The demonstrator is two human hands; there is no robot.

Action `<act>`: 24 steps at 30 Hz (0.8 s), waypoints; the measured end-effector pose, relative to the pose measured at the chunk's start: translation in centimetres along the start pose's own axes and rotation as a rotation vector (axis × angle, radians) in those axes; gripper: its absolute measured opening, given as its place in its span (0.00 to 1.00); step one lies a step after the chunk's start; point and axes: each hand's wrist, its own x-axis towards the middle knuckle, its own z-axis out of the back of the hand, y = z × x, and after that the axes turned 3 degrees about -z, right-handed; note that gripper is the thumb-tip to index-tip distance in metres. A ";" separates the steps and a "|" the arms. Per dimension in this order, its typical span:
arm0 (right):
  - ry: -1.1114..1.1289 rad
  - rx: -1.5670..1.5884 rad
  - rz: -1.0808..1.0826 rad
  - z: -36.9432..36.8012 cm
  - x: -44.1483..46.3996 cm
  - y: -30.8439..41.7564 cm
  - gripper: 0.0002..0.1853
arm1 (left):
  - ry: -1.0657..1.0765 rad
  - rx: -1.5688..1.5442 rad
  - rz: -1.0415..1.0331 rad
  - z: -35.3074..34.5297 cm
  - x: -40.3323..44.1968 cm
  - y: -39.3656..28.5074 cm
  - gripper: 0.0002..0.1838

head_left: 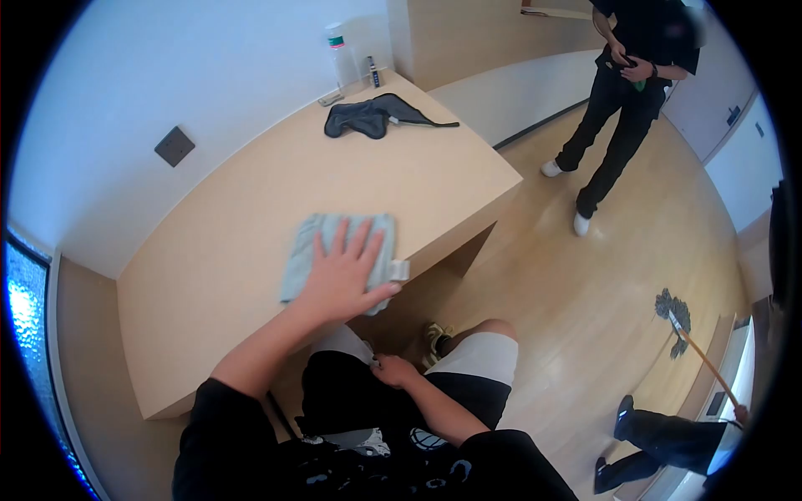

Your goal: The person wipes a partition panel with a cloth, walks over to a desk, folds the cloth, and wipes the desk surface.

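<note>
My left hand (338, 284) lies flat, fingers spread, on a folded pale green cloth (302, 259) near the front edge of the light wooden desk (209, 250). A white tag (400, 270) sticks out from the cloth's right side. Down in my lap, my right hand (393, 370) is closed beside the white part of my shorts; what its fingers hold, if anything, is too small to make out.
Toward the desk's back lie a dark eye mask (359, 118), a clear bottle (343, 63) and a small dark tube (373, 73). One person (622, 108) stands beyond the desk; another person's legs (672, 442) show lower right, near a mop (681, 321).
</note>
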 end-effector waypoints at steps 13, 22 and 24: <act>-0.102 0.161 -0.046 1.9 -0.4 -2.2 0.28 | -0.085 -0.064 -0.208 -0.8 21.3 -7.0 0.47; -0.188 0.148 -0.006 0.7 -0.3 -4.0 0.26 | -0.121 -0.160 -0.057 -0.1 24.1 -7.1 0.48; -0.157 0.142 -0.038 0.5 -1.0 -4.3 0.27 | -0.124 -0.178 -0.010 0.1 24.5 -7.1 0.49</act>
